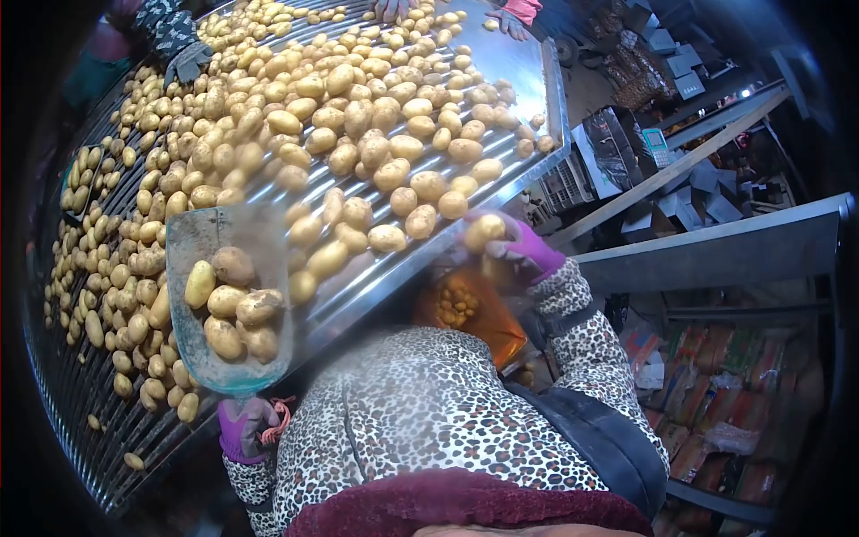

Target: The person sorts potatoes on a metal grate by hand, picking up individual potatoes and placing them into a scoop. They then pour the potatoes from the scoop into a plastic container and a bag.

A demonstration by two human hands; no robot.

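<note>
My left hand (pixel 245 430), in a purple and grey glove, is closed at the near end of a clear teal-edged scoop (pixel 192 358). Several potatoes lie in the scoop, which is over the left part of a slatted metal table (pixel 394 277). My right hand (pixel 514 248), gloved in purple, holds a potato (pixel 485 233) just beyond the table's near edge. Below that hand, an orange bag (pixel 497 333) with potatoes inside hangs open near my body. Loose potatoes (pixel 358 116) cover much of the slats.
Gloved hands of other people show at the far edge (pixel 391 9) (pixel 508 24) and upper left (pixel 188 63). A metal rail (pixel 716 237) and a black crate with a teal device (pixel 656 143) stand at right. Stacked bags (pixel 716 385) lie at lower right.
</note>
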